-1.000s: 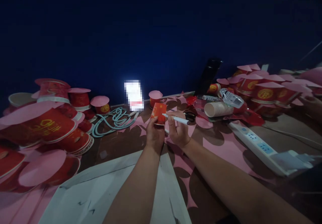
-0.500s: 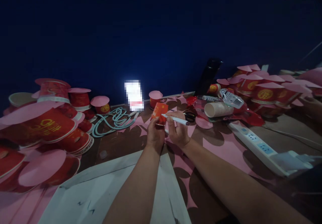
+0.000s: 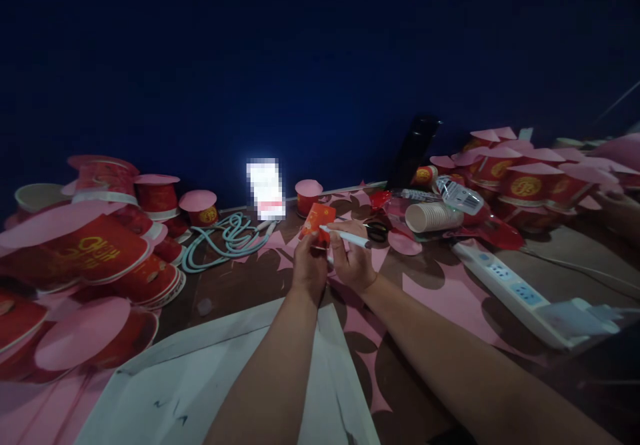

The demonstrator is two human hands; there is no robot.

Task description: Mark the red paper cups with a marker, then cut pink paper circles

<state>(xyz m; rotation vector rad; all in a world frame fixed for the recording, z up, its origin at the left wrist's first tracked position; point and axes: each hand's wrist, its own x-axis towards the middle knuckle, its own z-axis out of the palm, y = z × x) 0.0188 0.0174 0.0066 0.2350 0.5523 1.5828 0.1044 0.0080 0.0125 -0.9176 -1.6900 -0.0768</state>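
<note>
A red paper cup with gold print (image 3: pixel 321 215) is held by my left hand (image 3: pixel 307 268), its fingers wrapped round the cup's lower left side. My right hand (image 3: pixel 354 261) grips a white pen (image 3: pixel 353 237), dark at its rear end. The pen's front end lies against or just in front of the cup wall; I cannot tell whether it touches. Just beyond my hands stands a small red cup topped with a pink paper disc (image 3: pixel 309 195). Black-handled scissors (image 3: pixel 377 231) lie to the right of my right hand.
Red cups with pink discs (image 3: pixel 110 245) crowd the left; more (image 3: pixel 525 185) are stacked at right. A lit phone (image 3: pixel 266 188) stands behind a coiled teal cable (image 3: pixel 225 241). White paper (image 3: pixel 190 365), stacked plain cups (image 3: pixel 433 218), and a power strip (image 3: pixel 515 291) surround my arms. Another person's hand (image 3: pixel 617 208) shows far right.
The cup has turned slightly in my left hand. My right hand and the pen have shifted a few pixels left. Both grips stay the same.
</note>
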